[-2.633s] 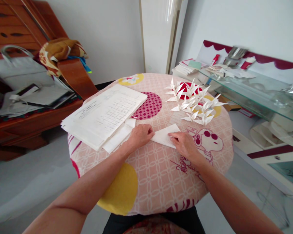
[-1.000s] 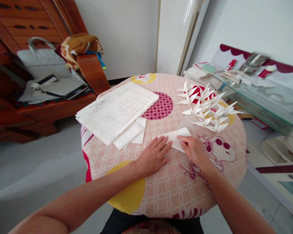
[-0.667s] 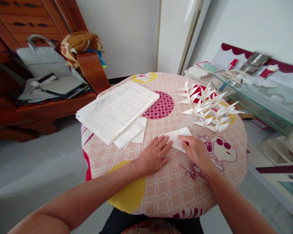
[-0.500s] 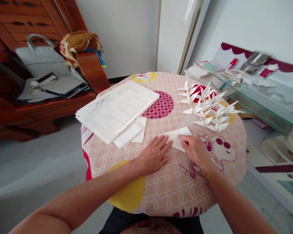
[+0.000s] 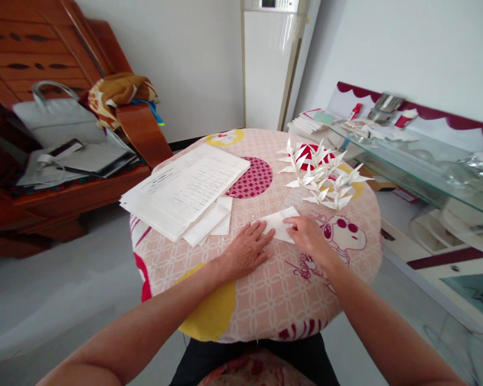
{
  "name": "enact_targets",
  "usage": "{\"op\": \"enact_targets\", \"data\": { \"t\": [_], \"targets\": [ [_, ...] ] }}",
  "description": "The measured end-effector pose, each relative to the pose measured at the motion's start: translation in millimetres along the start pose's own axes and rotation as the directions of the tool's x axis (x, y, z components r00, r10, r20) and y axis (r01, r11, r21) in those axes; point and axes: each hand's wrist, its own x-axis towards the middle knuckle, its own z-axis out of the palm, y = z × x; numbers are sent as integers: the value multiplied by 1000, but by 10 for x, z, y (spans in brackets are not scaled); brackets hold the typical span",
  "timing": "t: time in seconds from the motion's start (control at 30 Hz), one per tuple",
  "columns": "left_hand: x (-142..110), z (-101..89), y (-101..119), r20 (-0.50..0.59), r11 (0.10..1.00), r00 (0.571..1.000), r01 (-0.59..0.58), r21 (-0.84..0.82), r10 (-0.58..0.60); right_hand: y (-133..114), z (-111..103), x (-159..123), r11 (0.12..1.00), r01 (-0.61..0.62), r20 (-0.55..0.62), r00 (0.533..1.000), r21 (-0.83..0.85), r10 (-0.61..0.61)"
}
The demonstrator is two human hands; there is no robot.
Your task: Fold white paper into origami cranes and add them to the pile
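Note:
A folded piece of white paper point(image 5: 278, 222) lies flat on the round table, which has a pink patterned cloth point(image 5: 261, 300). My left hand point(image 5: 246, 251) rests palm down with its fingers spread, the fingertips over the paper's left end and hiding it. At the paper's right end, my right hand point(image 5: 310, 237) presses with the index finger while its other fingers curl in; its thumb is mostly hidden. Beyond the paper, several white paper cranes point(image 5: 320, 174) stand in a cluster at the table's far right.
On the table's left lies a stack of printed sheets point(image 5: 189, 187), with smaller blank paper pieces point(image 5: 209, 222) beside it. A glass shelf point(image 5: 410, 161) holding clutter stands to the right. A wooden bench point(image 5: 72, 203) with a grey bag point(image 5: 50, 115) is at the left.
Since the earliest frame, my left hand has gone from closed at the paper's left tip to lying flat over that end. My right hand stays on the paper's right end. The view has shifted.

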Motion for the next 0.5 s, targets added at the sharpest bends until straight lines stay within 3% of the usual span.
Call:
{"op": "enact_targets", "data": {
  "t": [0.17,0.3,0.5],
  "targets": [
    [0,30,-21,-19,1000,1000,-12,8,12,-185,-93,-30,998,-66,-103,993,-10,65],
    [3,29,-31,-27,1000,999,-21,19,22,-327,-12,-2,996,-35,15,999,85,34],
    [-3,14,-22,-30,1000,999,-11,21,12,-326,68,67,983,-155,125,982,103,141]
  ]
}}
